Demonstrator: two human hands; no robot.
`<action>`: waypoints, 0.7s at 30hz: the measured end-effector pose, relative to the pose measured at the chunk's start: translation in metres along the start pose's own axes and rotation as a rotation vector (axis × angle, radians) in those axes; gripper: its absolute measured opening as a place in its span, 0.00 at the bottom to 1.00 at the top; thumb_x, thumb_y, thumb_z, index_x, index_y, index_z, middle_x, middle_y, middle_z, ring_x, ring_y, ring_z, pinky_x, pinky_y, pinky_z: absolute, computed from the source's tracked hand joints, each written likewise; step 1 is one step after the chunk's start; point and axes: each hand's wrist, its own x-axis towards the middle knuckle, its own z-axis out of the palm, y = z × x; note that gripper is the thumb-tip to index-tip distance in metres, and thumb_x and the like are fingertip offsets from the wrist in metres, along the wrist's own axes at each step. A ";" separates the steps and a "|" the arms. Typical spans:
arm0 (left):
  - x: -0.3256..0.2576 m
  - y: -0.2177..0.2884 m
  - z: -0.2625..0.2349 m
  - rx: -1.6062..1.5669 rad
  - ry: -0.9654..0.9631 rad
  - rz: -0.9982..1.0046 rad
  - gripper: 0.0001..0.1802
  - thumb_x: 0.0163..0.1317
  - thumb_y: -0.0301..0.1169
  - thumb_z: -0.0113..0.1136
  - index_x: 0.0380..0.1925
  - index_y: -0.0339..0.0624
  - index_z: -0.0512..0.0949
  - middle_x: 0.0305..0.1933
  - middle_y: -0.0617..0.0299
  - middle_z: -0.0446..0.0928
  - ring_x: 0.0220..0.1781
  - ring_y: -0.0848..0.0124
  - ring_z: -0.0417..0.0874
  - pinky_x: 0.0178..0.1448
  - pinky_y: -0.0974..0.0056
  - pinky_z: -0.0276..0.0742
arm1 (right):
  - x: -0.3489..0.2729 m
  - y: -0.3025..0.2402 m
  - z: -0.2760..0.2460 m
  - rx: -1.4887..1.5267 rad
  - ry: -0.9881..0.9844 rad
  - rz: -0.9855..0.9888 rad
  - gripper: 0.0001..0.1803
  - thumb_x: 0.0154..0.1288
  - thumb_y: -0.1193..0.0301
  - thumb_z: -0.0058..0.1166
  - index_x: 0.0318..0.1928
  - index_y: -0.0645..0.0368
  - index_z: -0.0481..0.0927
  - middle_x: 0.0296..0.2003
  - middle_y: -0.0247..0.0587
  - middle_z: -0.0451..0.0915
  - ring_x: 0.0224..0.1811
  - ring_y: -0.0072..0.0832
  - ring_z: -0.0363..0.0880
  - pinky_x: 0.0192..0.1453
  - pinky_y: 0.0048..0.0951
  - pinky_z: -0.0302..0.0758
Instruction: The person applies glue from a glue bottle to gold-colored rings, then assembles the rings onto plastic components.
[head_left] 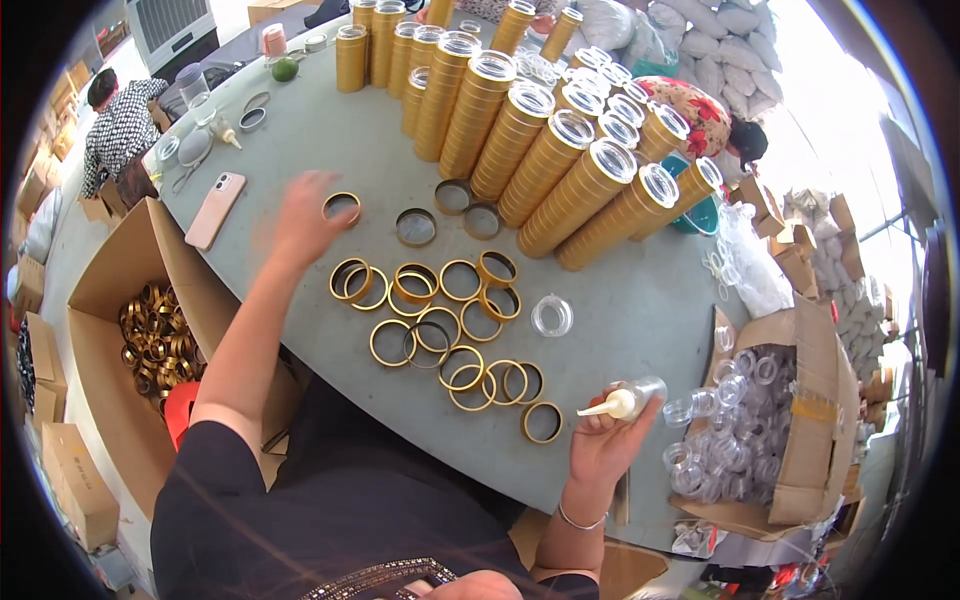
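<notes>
My right hand is closed around a clear squeeze bottle with a cream nozzle that points left. Over the far left of the table, my left hand is smeared by motion. A gold ring lies right beside its fingers; whether they touch it I cannot tell. Several more gold rings are spread across the table in front of me, some overlapping. Three darker rings lie near the stacks. One clear plastic ring rests by itself to the right of the gold ones.
Tall gold stacks topped with clear rings fill the far side. A carton of gold rings stands at left, a carton of clear rings at right. A pink phone lies on the left edge. Two other people are beyond the table.
</notes>
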 end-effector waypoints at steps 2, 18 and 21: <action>0.010 0.051 0.020 -0.027 -0.178 0.091 0.44 0.50 0.54 0.77 0.64 0.43 0.76 0.65 0.47 0.74 0.69 0.52 0.72 0.72 0.51 0.71 | 0.000 0.004 0.010 -0.006 0.005 0.018 0.32 0.79 0.43 0.44 0.49 0.65 0.79 0.34 0.43 0.83 0.21 0.20 0.69 0.21 0.21 0.68; 0.011 0.064 0.013 -0.126 -0.289 0.115 0.37 0.49 0.35 0.74 0.60 0.38 0.71 0.59 0.53 0.78 0.58 0.62 0.81 0.63 0.58 0.77 | -0.024 0.009 0.018 -0.196 -0.132 -0.347 0.34 0.78 0.41 0.44 0.59 0.63 0.70 0.45 0.45 0.79 0.33 0.29 0.79 0.21 0.23 0.77; -0.022 0.092 -0.022 -1.019 -0.580 -0.091 0.39 0.48 0.36 0.78 0.61 0.38 0.72 0.57 0.53 0.79 0.58 0.64 0.82 0.62 0.59 0.78 | -0.035 0.009 0.006 -0.327 -0.269 -0.560 0.37 0.76 0.42 0.46 0.66 0.63 0.62 0.50 0.47 0.76 0.47 0.35 0.81 0.24 0.31 0.87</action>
